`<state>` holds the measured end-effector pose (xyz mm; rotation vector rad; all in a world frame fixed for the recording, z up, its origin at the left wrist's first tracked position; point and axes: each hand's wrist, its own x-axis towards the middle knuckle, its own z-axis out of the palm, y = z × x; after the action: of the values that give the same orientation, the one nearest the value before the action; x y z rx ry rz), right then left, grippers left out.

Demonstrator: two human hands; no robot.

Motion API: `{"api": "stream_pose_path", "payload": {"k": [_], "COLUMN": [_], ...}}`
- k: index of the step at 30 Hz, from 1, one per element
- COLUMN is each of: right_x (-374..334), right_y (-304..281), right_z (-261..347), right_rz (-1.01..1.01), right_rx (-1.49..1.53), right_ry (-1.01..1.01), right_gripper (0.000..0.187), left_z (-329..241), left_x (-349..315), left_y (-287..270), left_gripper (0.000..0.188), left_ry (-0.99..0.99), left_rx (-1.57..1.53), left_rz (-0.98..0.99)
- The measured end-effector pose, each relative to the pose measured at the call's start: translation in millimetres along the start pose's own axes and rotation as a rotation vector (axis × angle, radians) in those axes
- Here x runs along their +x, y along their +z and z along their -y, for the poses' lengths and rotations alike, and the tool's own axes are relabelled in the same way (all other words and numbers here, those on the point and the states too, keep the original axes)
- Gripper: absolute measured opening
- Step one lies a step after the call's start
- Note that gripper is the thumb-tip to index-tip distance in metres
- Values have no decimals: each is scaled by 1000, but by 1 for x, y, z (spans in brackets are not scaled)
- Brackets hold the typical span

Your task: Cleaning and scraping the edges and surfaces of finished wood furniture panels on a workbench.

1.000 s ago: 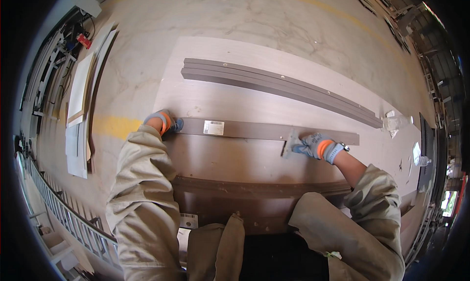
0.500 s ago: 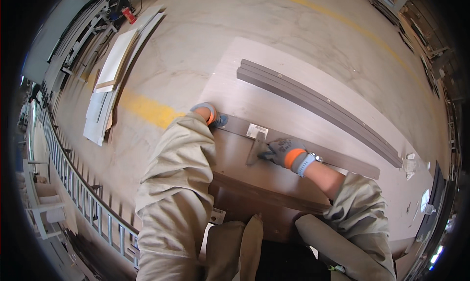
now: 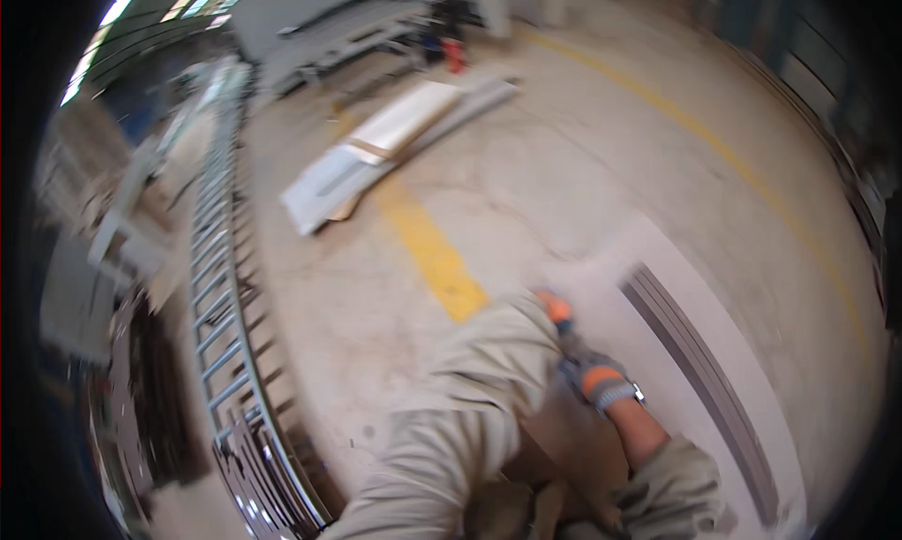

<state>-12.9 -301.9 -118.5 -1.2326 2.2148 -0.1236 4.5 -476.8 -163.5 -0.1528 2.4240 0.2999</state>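
My left hand [image 3: 558,313], in a grey glove with an orange cuff, is past the end of my sleeve, low over the pale board [image 3: 648,249]. Just below and to its right, close to it, is my right hand [image 3: 594,378], gloved alike, with a watch at the wrist. Motion smears the fingers of both hands, so what they hold cannot be made out. To the right, long grey-brown grooved profiles [image 3: 700,375] lie on the board. Nearer my body a brown surface [image 3: 584,437] shows between my arms.
A metal roller conveyor [image 3: 221,338] runs along the left, with dark slats [image 3: 263,479] at its near end. White panels [image 3: 409,122] lie stacked on the floor beyond a yellow line [image 3: 423,249]. A red object [image 3: 455,56] stands by machinery at the back.
My view has swung left and up, bringing in more of the conveyor and hall. My right hand has moved close to my left; the flat scraper-like piece it held is no longer discernible.
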Motion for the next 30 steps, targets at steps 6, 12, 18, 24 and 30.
{"api": "stream_pose_path", "payload": {"k": [6, 12, 18, 24, 30], "right_x": [10, 3, -70, -226, -389], "right_y": [-3, 19, -16, -77, -43], "right_z": [18, -35, -121, -121, -171], "right_rz": [22, -139, 69, -58, -635], "right_rx": [-130, 68, 360, 656, 976], "right_ry": [72, 158, 270, 436, 821], "right_gripper": [47, 59, 54, 34, 28], "left_z": [-11, -27, -37, -94, -200], "left_x": [6, 14, 32, -57, -26], "left_y": [6, 8, 11, -55, -26], "left_gripper": [37, 32, 27, 37, 75], "left_ry": [26, 82, 204, 181, 315], "left_rx": [-17, 6, 64, 83, 327], "left_rz": [-9, -32, -239, -228, -287]}}
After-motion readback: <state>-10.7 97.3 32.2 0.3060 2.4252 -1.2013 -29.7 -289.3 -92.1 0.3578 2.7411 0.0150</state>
